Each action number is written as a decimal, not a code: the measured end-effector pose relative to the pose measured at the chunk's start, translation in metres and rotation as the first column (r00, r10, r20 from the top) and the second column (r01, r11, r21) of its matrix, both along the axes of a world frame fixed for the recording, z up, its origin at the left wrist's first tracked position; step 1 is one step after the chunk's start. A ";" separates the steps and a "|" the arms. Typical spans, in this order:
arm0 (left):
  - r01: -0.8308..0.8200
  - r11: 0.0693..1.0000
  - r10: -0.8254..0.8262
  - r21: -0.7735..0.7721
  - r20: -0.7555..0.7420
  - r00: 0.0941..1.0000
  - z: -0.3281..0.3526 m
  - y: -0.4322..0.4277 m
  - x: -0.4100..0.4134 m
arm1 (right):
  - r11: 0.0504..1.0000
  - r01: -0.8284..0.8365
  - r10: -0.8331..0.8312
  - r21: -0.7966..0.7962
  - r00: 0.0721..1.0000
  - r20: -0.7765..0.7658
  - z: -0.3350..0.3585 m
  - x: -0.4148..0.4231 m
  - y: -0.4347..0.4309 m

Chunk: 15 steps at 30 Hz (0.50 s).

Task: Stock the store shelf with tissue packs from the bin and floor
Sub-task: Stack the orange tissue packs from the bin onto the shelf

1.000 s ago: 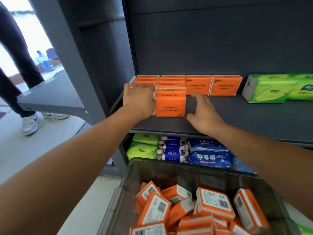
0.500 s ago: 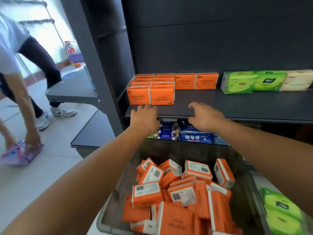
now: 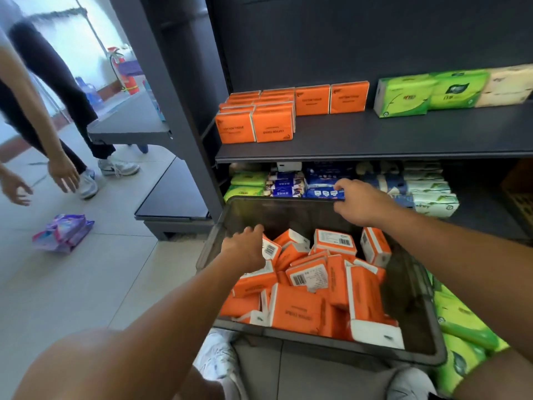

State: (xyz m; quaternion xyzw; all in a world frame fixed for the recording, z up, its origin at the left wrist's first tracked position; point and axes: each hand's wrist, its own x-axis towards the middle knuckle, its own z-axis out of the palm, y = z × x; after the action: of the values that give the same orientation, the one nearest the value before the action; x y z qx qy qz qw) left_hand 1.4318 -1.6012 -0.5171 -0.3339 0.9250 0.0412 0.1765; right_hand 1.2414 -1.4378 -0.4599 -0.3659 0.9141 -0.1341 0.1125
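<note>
Filled only the left end of the shelf [image 3: 403, 134] with shelved orange packs [image 3: 253, 127]. Left a heap of orange tissue packs [image 3: 302, 307] in the bin [image 3: 277, 199] and green packs [image 3: 461, 321] on the floor [image 3: 86, 284] beside it; judged well short of done. Poised left hand [image 3: 245, 249] over the heap and right hand [image 3: 360, 203] by the far rim, fingers loosely curled, apparently gripping nothing.

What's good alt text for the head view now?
A person's left hand and right hand reach down over a grey bin heaped with orange tissue packs. On the dark shelf above, stocked orange packs stand in rows at left, green packs at right. Another person stands at far left.
</note>
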 end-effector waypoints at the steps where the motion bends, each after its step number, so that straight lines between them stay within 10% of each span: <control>1: -0.036 0.999 0.035 0.016 0.048 0.998 -0.014 0.003 0.008 | 1.000 0.007 -0.007 0.005 1.000 0.013 -0.005 0.000 0.002; 6: -0.132 0.991 0.123 0.021 0.242 0.963 -0.057 0.004 0.038 | 0.999 -0.002 -0.002 0.037 0.995 0.099 -0.033 0.004 0.009; 15: -0.170 0.966 0.162 0.196 0.057 0.985 -0.085 -0.010 0.048 | 0.993 -0.102 0.082 0.068 0.966 0.244 -0.065 0.021 0.005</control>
State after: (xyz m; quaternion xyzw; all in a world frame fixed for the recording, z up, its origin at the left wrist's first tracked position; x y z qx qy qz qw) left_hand 1.4797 -1.6115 -0.6025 -0.3914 0.8812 0.1417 0.2240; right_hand 1.2628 -1.4332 -0.5247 -0.3841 0.8803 -0.1357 0.2431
